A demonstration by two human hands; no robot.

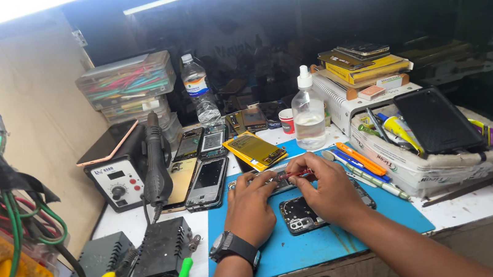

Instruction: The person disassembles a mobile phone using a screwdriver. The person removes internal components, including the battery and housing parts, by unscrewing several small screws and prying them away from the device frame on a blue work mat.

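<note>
Fingers (299,169) of right hand (327,194) pinch a red tool (291,175) lying crosswise over the phone (273,182); left hand (251,206) steadies its near-left edge on the blue mat (332,240).

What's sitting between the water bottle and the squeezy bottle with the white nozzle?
In the head view, a small red and white cup stands between the water bottle and the clear nozzle bottle, right beside the nozzle bottle. Dark phone parts lie there too.
</note>
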